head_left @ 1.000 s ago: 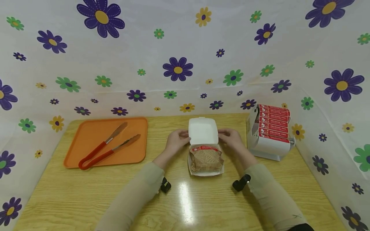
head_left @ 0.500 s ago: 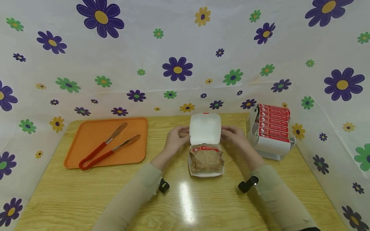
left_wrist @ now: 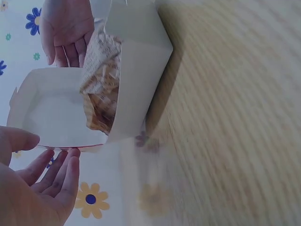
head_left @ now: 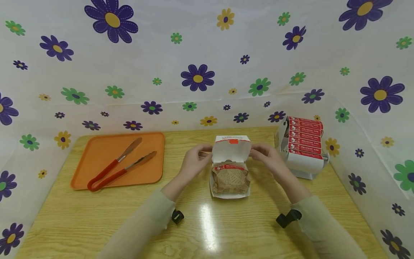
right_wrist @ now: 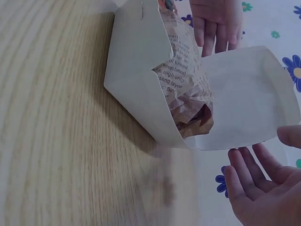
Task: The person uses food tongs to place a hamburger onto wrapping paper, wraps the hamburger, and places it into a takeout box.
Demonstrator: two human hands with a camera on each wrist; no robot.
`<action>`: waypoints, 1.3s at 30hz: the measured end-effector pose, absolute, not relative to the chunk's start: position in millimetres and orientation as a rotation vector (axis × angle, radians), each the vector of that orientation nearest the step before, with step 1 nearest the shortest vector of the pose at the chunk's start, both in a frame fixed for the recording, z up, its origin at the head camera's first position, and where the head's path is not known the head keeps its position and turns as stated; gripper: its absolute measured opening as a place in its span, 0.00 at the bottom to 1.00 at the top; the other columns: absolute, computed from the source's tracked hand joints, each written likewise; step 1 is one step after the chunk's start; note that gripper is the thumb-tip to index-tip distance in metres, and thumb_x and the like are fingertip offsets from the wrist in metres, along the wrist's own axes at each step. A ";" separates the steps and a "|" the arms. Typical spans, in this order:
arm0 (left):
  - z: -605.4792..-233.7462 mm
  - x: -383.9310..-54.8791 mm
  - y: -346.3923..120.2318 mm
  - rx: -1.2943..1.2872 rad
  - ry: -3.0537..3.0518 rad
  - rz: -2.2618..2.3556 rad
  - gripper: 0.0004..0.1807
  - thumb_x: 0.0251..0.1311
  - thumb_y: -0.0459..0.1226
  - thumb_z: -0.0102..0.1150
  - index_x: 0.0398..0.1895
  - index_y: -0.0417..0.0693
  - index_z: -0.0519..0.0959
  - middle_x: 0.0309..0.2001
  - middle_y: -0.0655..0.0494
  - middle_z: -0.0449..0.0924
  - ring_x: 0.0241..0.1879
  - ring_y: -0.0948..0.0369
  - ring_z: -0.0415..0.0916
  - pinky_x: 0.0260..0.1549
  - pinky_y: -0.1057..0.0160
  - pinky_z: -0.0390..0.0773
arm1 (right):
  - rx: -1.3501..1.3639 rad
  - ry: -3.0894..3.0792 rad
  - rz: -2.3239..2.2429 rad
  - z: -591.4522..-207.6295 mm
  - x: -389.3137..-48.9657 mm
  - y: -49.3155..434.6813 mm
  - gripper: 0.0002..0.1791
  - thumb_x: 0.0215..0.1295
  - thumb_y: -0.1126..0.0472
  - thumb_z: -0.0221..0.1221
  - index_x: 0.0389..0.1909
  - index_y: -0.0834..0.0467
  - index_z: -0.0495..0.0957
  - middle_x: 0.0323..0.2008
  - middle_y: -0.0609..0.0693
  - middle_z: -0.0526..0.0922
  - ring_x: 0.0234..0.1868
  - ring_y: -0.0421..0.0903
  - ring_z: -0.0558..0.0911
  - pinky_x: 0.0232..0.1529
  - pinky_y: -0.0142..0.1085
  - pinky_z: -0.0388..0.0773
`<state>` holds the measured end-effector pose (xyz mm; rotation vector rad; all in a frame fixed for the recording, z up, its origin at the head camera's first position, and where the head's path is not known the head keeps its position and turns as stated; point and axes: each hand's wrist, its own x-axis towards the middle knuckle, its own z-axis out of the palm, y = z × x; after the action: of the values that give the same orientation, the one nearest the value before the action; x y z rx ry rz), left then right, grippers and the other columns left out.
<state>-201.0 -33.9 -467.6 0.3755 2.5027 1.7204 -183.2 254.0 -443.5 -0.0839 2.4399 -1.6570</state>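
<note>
An open white burger box (head_left: 230, 196) stands on the table with a burger wrapped in brown printed paper (head_left: 230, 178) in its base. Its lid (head_left: 229, 154) is raised and tilts forward over the back of the burger. At the lid's left side my left hand (head_left: 195, 160) holds the edge, thumb on one face and fingers along the side wall in the left wrist view. My right hand (head_left: 268, 158) holds the opposite edge likewise; the right wrist view shows its fingers (right_wrist: 244, 174) bent against the lid's side.
To the left, an orange tray (head_left: 81, 172) bears red-handled tongs (head_left: 108, 173). A white dispenser (head_left: 305, 163) with several rolls of red printed labels (head_left: 305, 133) stands at the right. A flower-patterned sheet (head_left: 207, 46) surrounds the wooden table (head_left: 81, 223) at back and sides.
The lid has swung up from lying back and now leans forward, showing printing on its front flap. Both hands have risen with it, and the right wrist has moved outward.
</note>
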 end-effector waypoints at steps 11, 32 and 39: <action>-465.2 -169.2 -39.0 0.523 2.520 1.650 0.16 0.70 0.29 0.65 0.59 0.40 0.84 0.58 0.44 0.87 0.53 0.49 0.88 0.54 0.58 0.89 | -0.227 2.555 -1.546 -441.2 -148.8 255.5 0.21 0.75 0.69 0.61 0.66 0.72 0.75 0.61 0.69 0.82 0.62 0.61 0.83 0.58 0.24 0.80; -489.1 -124.9 -55.6 0.907 2.691 1.285 0.43 0.56 0.30 0.73 0.77 0.47 0.69 0.73 0.44 0.72 0.72 0.45 0.73 0.72 0.44 0.77 | -0.770 2.984 -1.150 -468.9 -106.5 250.7 0.38 0.59 0.79 0.69 0.70 0.51 0.79 0.64 0.54 0.80 0.64 0.54 0.79 0.61 0.59 0.84; -495.0 -122.6 -53.3 0.958 2.712 1.137 0.60 0.47 0.40 0.87 0.83 0.54 0.61 0.77 0.48 0.64 0.75 0.47 0.70 0.71 0.46 0.78 | -0.784 3.000 -1.172 -477.1 -98.2 249.1 0.42 0.56 0.79 0.72 0.72 0.52 0.76 0.66 0.56 0.77 0.66 0.55 0.77 0.63 0.62 0.81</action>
<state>-122.6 -53.3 -495.0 0.9577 2.7119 1.1370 -98.2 249.1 -477.1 -0.7835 3.0005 -1.1716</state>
